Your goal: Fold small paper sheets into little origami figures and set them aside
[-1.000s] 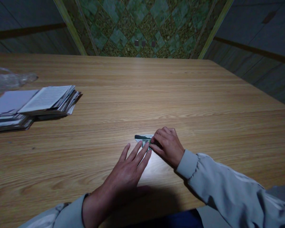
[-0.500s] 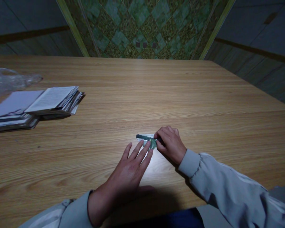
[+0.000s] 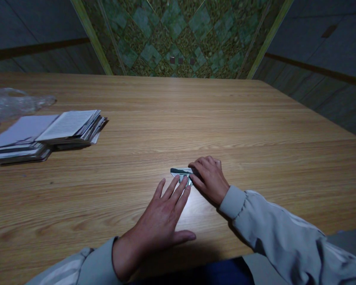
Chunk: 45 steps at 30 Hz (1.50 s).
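Note:
A small piece of folded paper point(image 3: 181, 171), glossy white with a dark green strip, lies flat on the wooden table. My left hand point(image 3: 163, 209) is spread, its fingertips resting on the paper's near edge and its thumb stretched out to the right. At the paper's right end, my right hand point(image 3: 210, 178) curls over it, with index finger and thumb on either side of the corner. That corner is hidden under the right hand's fingers.
Two stacks of papers point(image 3: 69, 126) lie side by side at the left of the table point(image 3: 178, 114). Behind them is a clear plastic bag point(image 3: 14, 103). A green patterned panel point(image 3: 178, 31) stands beyond the table's far edge.
My right hand's finger and thumb have moved from a tight pinch to a wider hold over the paper's right end. My left thumb has stretched outward; its fingertips stay on the paper.

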{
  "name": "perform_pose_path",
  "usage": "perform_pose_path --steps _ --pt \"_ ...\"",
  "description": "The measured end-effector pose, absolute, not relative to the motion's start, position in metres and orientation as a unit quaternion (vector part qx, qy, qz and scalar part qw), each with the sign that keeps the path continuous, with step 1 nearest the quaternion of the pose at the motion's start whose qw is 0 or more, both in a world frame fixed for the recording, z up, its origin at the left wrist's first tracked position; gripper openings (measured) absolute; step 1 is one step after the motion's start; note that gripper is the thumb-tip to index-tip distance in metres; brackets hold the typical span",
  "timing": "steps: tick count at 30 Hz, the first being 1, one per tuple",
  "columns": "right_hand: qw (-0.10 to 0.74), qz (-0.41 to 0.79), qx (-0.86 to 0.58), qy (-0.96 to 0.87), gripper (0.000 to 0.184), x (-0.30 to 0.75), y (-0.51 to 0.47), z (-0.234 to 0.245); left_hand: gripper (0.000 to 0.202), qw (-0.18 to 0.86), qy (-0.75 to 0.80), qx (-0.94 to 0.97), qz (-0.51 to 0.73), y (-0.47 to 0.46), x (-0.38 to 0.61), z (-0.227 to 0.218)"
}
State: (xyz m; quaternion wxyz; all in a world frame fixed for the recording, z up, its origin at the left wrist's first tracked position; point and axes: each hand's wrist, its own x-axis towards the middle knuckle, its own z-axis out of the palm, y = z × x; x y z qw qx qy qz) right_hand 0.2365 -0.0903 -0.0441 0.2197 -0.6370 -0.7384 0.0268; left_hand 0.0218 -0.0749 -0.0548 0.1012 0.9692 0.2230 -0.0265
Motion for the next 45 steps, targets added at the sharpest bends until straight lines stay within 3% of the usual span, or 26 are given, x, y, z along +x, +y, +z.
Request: perform_pose_path --steps 9,16,27,33,45 --pt "0.240 0.020 -0.598 -0.764 0.004 0.234 -0.083 -0.049 0.107 0.118 0.220 0.968 -0.014 -0.073 0.019 -0.057" --pt "0.244 0.000 -0.559 -0.793 0.014 0.235 -0.083 -0.051 0.109 0.121 0.221 0.968 -0.010 -0.072 0.021 -0.053" --pt "0.211 -0.004 -0.520 -0.827 0.011 0.240 -0.086 -0.055 0.104 0.094 0.213 0.971 0.057 -0.073 0.015 -0.058" --pt "0.221 -0.012 -0.515 -0.828 0.012 0.240 -0.086 -0.058 0.111 0.053 0.203 0.974 0.085 -0.070 0.022 -0.057" --pt "0.247 -0.052 -0.505 -0.825 0.017 0.253 -0.100 -0.057 0.107 0.084 0.213 0.974 -0.002 -0.068 0.023 -0.058"
